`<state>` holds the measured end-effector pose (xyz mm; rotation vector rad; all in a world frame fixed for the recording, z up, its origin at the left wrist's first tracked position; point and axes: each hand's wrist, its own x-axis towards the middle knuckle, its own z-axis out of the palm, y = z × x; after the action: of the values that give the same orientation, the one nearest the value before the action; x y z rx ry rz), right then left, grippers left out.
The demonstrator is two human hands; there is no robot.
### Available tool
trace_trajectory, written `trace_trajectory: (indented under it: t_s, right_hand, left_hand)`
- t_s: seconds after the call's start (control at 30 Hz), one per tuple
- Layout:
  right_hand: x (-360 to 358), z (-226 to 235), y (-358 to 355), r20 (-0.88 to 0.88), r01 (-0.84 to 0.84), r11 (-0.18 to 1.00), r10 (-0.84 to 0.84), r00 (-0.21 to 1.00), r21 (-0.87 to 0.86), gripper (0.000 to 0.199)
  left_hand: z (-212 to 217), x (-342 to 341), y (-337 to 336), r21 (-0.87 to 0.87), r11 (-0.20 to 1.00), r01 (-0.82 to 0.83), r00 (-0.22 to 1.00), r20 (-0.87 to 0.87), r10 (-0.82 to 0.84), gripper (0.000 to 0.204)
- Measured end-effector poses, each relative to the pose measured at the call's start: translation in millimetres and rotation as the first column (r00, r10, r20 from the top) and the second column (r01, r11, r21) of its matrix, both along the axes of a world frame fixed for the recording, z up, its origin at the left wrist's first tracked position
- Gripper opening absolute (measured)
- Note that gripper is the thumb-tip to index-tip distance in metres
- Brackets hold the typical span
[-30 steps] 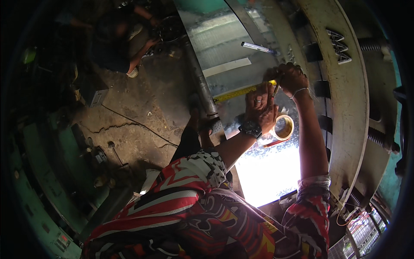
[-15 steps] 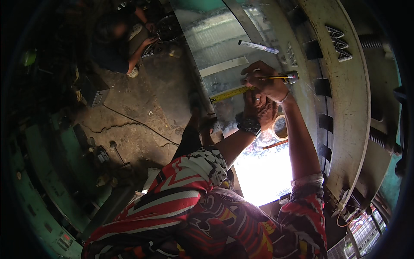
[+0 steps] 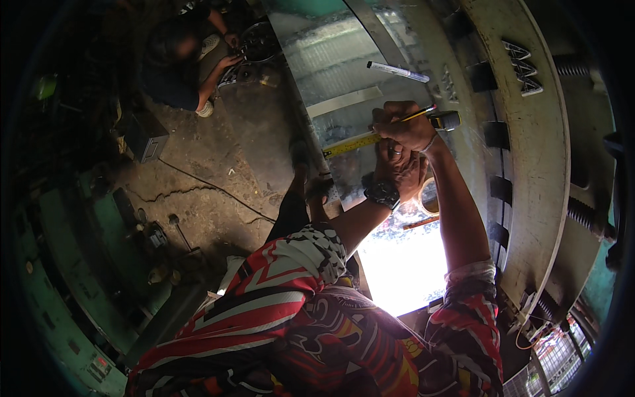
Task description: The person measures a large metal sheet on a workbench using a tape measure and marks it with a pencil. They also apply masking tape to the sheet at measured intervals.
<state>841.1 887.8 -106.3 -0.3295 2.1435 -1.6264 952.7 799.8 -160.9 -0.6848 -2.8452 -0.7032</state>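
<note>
A tape measure lies across the shiny sheet metal (image 3: 331, 122), its yellow blade (image 3: 354, 145) reaching to the sheet's left edge and its dark case (image 3: 446, 120) to the right of my hands. My left hand (image 3: 398, 169), with a ring and a dark wristwatch, bears down at the blade, fingers bent; part of it is under my right hand. Closed round a yellow pencil (image 3: 419, 113), my right hand (image 3: 407, 126) rests just above the left one. The pencil's writing tip is hidden by my fingers.
A white marker (image 3: 398, 71) and a pale metal strip (image 3: 345, 100) lie farther up the sheet. Near my right forearm is a tape roll (image 3: 430, 196). A long machine beam (image 3: 529, 152) runs along the right. Someone crouches (image 3: 178, 66) on the floor at upper left.
My right hand has shifted slightly left, and the pencil now slants upward to the right instead of lying nearly level. More of the tape measure's case shows. My left hand stays put.
</note>
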Motion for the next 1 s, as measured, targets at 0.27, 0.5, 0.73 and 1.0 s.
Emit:
trace_trajectory:
  t_s: [0.27,0.5,0.73,1.0]
  right_hand:
    - [-0.7,-6.0,-1.0,-0.007,-0.034,0.999,0.034,0.999,-0.012,0.008]
    - [-2.6,8.3,-3.4,0.206,0.000,0.996,-0.018,0.978,0.087,0.015]
    - [-3.0,11.1,-7.2,0.127,-0.020,0.995,0.008,0.992,0.097,0.012]
    - [-1.7,1.2,-4.1,0.080,0.012,0.999,-0.016,0.997,0.053,0.013]
  left_hand:
    - [-3.6,0.8,0.7,-0.075,0.997,0.017,0.999,0.029,-0.015,0.071]
    - [-6.5,0.8,2.0,-0.009,1.000,-0.008,1.000,0.008,0.008,0.073]
    - [-11.6,-0.3,1.8,-0.005,1.000,-0.004,1.000,0.016,0.004,0.075]
    - [6.1,-2.4,-1.4,0.102,0.993,-0.061,0.998,-0.003,0.062,0.058]
